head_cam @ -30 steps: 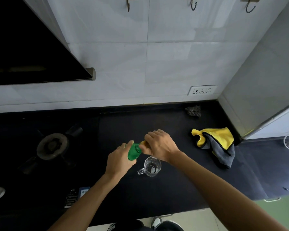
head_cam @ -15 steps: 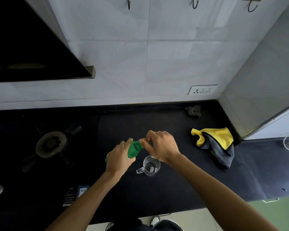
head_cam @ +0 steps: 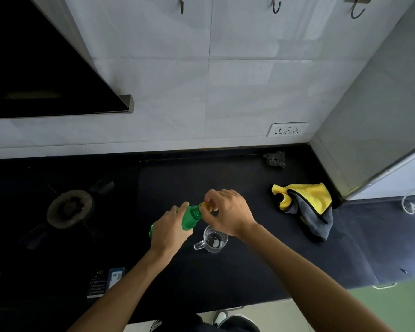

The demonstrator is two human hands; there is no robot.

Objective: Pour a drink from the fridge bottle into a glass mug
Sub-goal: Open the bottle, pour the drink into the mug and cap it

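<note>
Backdrop: pale tiled wall [head_cam: 225, 92] with hooks along the top and a socket [head_cam: 288, 129] low on the right.
Surface: black worktop [head_cam: 249, 271], running the full width under the wall.
Fixture, upper left: dark hood [head_cam: 46, 75], overhanging the hob side.
Fixture, left: gas burner [head_cam: 68, 209], unlit, well apart from the work.
Loose item, right: yellow-and-grey cloth [head_cam: 307, 207], crumpled near the corner.
Left hand [head_cam: 170, 232]: grip wrapped round the body of the green bottle, holding it above the worktop.
Right hand [head_cam: 228, 215]: fingertips pinched together on the orange cap at the bottle's mouth.
Green bottle [head_cam: 191, 218]: tilted, neck pointing up and to the right, held just behind and left of the mug; contents cannot be made out.
Glass mug [head_cam: 215, 239]: upright on the worktop, handle to the left, just below the right hand; no liquid shows in it.
Orange cap [head_cam: 207, 206]: seated on the neck, partly hidden by fingers.
Done, by the look of it: bottle brought to the worktop, mug set out.
In hand: unscrewing the cap, judged from the pinch.
Left: cap off, bottle tipped over the mug, drink poured.
</note>
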